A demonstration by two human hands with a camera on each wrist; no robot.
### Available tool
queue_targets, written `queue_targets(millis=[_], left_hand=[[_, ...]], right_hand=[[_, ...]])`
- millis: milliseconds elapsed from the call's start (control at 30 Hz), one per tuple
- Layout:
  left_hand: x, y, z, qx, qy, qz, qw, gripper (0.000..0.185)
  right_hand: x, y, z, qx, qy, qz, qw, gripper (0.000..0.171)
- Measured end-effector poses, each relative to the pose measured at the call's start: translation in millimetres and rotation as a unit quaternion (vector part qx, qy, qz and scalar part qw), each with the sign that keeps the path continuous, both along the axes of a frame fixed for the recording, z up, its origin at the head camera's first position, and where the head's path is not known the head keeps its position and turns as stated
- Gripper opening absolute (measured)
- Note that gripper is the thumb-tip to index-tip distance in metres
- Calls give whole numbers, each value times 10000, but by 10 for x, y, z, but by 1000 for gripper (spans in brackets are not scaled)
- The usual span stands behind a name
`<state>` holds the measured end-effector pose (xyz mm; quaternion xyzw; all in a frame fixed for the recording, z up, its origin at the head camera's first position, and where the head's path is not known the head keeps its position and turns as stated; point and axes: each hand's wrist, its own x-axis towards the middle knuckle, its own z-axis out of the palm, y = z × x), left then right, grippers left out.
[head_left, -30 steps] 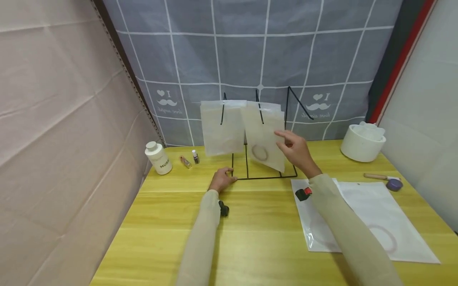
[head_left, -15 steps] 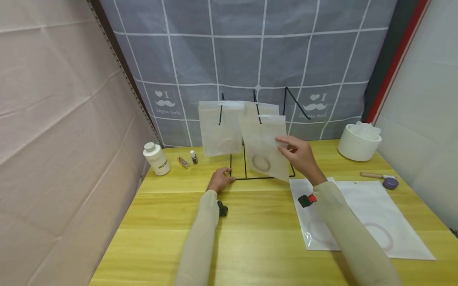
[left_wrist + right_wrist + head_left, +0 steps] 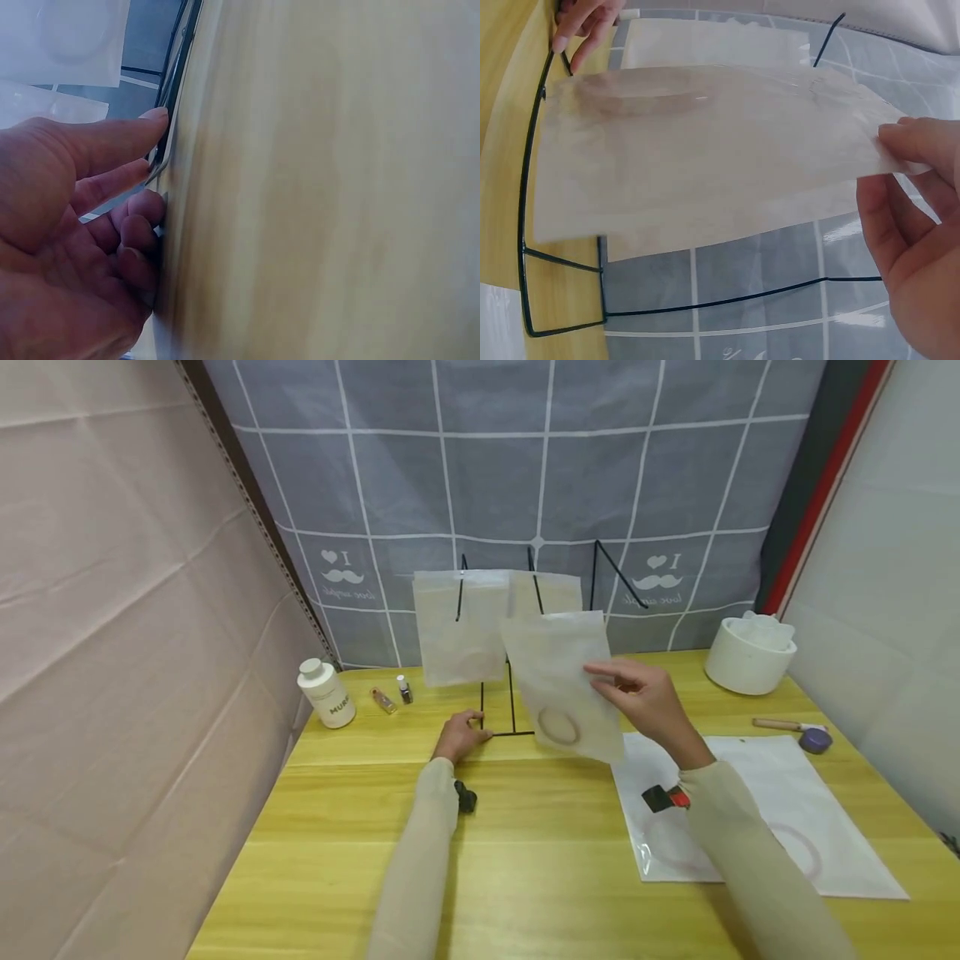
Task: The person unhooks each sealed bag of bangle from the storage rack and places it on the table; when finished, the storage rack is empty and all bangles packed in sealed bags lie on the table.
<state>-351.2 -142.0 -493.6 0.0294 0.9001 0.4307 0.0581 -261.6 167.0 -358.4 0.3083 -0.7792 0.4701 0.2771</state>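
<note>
I take the wooden table (image 3: pixel 525 860) as reference. At its far middle stands the black wire rack (image 3: pixel 510 727), thin rod, open frame. My left hand (image 3: pixel 459 739) rests on the rack's near left corner, fingers loosely curled against the wire, steadying it. My right hand (image 3: pixel 652 706) pinches the right edge of a frosted, limp plastic pouch (image 3: pixel 558 681) with a ring (image 3: pixel 560 727) inside, held just in front of the rack. To do this well, I would keep the rack pinned and the pouch level, clear of the hooks.
</note>
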Motion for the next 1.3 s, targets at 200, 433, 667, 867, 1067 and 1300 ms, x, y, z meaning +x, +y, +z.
queue_targets(millis=[200, 433, 667, 867, 1067, 1300], left_hand=[[-21, 2, -9, -47, -22, -72, 10000, 49], [-34, -17, -6, -94, -44, 74, 9999, 48], [-17, -13, -14, 3, -130, 63, 9999, 49], [-18, -1, -9, -10, -95, 48, 9999, 48], [-20, 3, -6, -45, -118, 71, 9999, 48], [-38, 3, -5, -72, -141, 73, 9998, 49]], right_hand=[[216, 176, -93, -301, -253, 838, 9957, 33], [367, 250, -418, -1104, -3280, 949, 9334, 31], [179, 306, -1037, -282, -5008, -31, 8651, 43], [65, 359, -1213, 666, -4880, -600, 8682, 34], [18, 340, -1235, 1228, -4537, -802, 8790, 30], [40, 286, -1199, 1373, -4427, -949, 8810, 30]])
